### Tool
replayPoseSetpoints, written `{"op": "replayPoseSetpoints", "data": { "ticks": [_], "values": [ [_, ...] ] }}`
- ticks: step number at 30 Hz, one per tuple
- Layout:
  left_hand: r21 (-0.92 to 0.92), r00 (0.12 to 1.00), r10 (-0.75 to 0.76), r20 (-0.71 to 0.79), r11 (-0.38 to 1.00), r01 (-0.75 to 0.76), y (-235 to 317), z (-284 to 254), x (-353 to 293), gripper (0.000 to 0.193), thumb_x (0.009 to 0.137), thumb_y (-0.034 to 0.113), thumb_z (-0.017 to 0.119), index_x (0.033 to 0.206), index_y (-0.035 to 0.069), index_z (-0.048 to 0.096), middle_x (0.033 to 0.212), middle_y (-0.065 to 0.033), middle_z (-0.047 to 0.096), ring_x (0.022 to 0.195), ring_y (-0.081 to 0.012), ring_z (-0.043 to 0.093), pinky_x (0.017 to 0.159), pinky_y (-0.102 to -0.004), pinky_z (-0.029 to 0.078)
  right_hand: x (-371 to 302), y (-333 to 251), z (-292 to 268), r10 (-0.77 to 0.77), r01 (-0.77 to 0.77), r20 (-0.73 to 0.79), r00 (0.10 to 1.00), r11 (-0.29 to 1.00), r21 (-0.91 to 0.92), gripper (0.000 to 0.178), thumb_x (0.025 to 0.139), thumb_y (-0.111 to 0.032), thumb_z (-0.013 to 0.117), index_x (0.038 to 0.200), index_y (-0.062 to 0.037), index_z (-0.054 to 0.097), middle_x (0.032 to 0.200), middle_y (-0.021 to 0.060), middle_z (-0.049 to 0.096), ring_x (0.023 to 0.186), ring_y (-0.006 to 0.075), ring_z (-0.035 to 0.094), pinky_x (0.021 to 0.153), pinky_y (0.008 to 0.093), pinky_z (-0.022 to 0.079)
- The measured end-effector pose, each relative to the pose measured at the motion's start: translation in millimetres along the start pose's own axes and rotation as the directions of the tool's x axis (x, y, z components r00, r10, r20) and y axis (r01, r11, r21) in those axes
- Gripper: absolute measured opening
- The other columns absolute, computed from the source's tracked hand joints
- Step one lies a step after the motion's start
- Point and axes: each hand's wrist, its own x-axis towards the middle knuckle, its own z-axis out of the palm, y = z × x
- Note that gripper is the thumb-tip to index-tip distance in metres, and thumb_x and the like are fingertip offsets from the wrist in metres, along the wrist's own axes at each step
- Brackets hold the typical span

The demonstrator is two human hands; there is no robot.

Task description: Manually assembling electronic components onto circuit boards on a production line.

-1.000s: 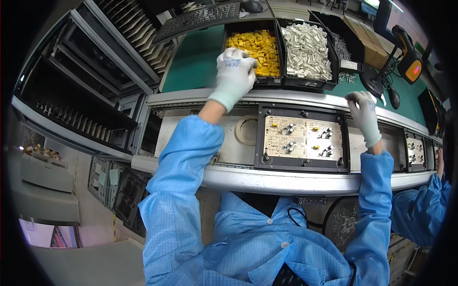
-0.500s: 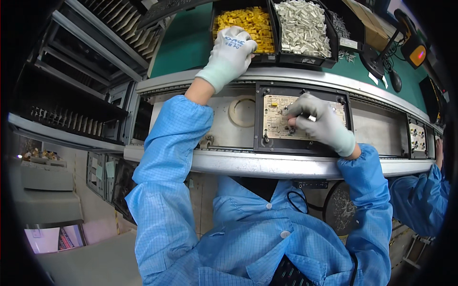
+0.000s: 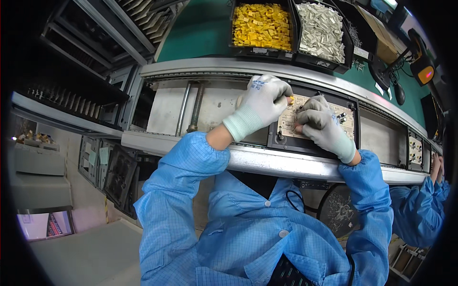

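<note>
My left hand (image 3: 267,101), in a white glove with bared fingertips, reaches over the left side of a tan circuit board (image 3: 290,125). Its finger and thumb are pinched at a small yellow block-shaped component (image 3: 290,99). Above the same board, my right hand (image 3: 323,125), gloved too, is curled with its fingers drawn together. What those fingers hold, if anything, is hidden. Dark cylindrical components with pale tops (image 3: 341,117) stand on the board to the right of that hand. The board lies in a black frame (image 3: 273,138) on the rail line.
Beyond the rail (image 3: 210,64) stand a black bin of yellow components (image 3: 262,26) and one of silvery-white parts (image 3: 320,33). A scanner on a stand (image 3: 423,71) is at far right. Another framed board (image 3: 415,150) and a co-worker's hand (image 3: 436,167) are at right.
My left hand has come from the bin of yellow components down to the board. The right hand stays over the board, its fingers more curled. The whole view has shifted slightly.
</note>
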Motion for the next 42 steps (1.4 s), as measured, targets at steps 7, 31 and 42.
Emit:
{"op": "replayPoseSetpoints", "data": {
  "ticks": [7,31,42],
  "values": [
    [-0.066,0.982,-0.157,0.108,0.984,0.165,4.1,-5.5,-0.2,0.016,0.078,0.012,0.069,0.091,0.002,0.067,0.078,-0.0104,0.063,0.081,-0.0226,0.060,0.074,-0.0352,0.048,-4.7,-1.3,-2.5,0.044,-0.044,0.000,0.999,0.999,0.028,0.011,0.073,-0.009,0.073,0.080,-0.0080,0.064,0.090,0.0045,0.058,0.100,0.0270,0.049,0.090,0.0391,0.038],
    [-0.073,0.989,-0.142,0.041,0.987,0.144,-5.4,2.7,-2.0,0.012,0.084,0.008,0.062,0.094,0.001,0.065,0.082,-0.0146,0.066,0.077,-0.0263,0.065,0.071,-0.0353,0.050,-14.2,2.2,-3.5,0.009,-0.014,-0.059,0.998,0.996,-0.089,0.017,0.069,-0.006,0.075,0.080,-0.0081,0.063,0.088,0.0036,0.058,0.101,0.0262,0.050,0.090,0.0394,0.040],
    [-0.091,0.976,-0.200,0.085,0.974,0.207,-1.1,-0.2,0.0,0.012,0.081,0.013,0.059,0.090,0.007,0.066,0.083,-0.0134,0.064,0.087,-0.0307,0.060,0.080,-0.0420,0.048,-16.2,4.8,-8.2,-0.052,0.044,-0.049,0.997,0.986,-0.160,0.017,0.070,-0.006,0.074,0.082,-0.0077,0.062,0.091,0.0033,0.058,0.100,0.0266,0.050,0.088,0.0397,0.040]
  ]
}}
